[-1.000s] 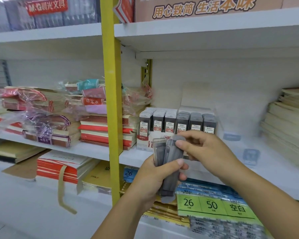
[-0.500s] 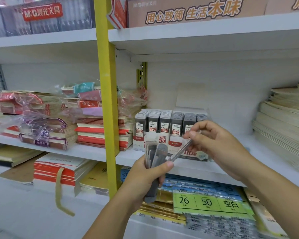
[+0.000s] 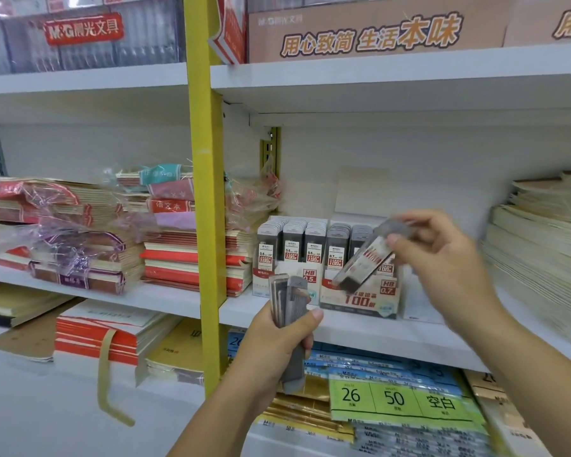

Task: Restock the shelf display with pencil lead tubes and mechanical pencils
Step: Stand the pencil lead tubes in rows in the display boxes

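Head view, centre of frame.

- Left hand [image 3: 274, 344], lower centre: fingers and thumb curled round a bundle of lead tubes [image 3: 290, 298]. The bundle stands roughly upright, its tops above the thumb and its lower end below the palm.
- Right hand [image 3: 442, 255], centre right: pinches a single lead tube [image 3: 363, 262] by its upper end. The tube is tilted, lower end down-left, and blurred. It sits in front of the display boxes [image 3: 360, 300]; contact with them cannot be told.
- Display boxes: on the white shelf [image 3: 376, 331], just right of the yellow upright [image 3: 201, 192], marked HB 0.5 and HB 0.7. Rows of upright tubes [image 3: 290, 240] fill them.
- Left of the upright: notebook stacks [image 3: 178, 258], some in plastic wrap.
- Right edge: a stack of pale paper pads [image 3: 541, 258].
- Bottom right: a green label [image 3: 393, 397] reading 26, 50.
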A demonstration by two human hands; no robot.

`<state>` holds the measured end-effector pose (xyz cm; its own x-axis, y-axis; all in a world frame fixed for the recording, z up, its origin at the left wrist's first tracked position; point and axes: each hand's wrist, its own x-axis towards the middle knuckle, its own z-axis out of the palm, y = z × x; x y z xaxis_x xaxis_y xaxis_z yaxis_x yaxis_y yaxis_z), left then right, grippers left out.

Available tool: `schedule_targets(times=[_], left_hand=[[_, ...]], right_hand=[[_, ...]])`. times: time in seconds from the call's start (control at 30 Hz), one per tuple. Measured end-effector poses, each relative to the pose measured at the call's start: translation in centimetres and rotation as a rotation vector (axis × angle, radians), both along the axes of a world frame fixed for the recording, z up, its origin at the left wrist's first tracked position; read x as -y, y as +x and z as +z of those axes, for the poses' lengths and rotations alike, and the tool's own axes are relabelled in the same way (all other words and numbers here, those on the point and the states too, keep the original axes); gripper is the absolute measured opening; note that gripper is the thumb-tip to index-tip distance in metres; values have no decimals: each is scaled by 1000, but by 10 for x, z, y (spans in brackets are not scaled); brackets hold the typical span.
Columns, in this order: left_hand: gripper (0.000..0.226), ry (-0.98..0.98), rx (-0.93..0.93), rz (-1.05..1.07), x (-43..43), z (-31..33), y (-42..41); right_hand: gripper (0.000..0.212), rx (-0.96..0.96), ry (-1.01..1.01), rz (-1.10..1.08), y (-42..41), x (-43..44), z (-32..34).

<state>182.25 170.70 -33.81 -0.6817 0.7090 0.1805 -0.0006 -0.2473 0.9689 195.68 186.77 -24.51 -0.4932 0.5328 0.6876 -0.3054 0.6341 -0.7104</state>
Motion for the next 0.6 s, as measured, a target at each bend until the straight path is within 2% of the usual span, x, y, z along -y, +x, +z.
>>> schedule_targets(times=[0.1,0.23,0.37,0.43,0.5,0.6], left_hand=[[23,-8,26,-31,-2,2,-2],[24,-25,52,-126,-1,5,-3],[11,-10,37,-162,-1,1,-6],[16,11,37,-159,0,0,-6],[21,43,54,-168,1,0,-6],[26,116,114,-190,2,2,-6]], right_hand=[[33,-65,250,-166,7,-21,25],[29,190,520,-333,-3,-42,35],[26,422,520,-376,-15,-56,30],[23,471,514,-405,-18,-60,27],[17,517,601,-495,-21,-61,22],[22,600,646,-614,-23,-59,15]])
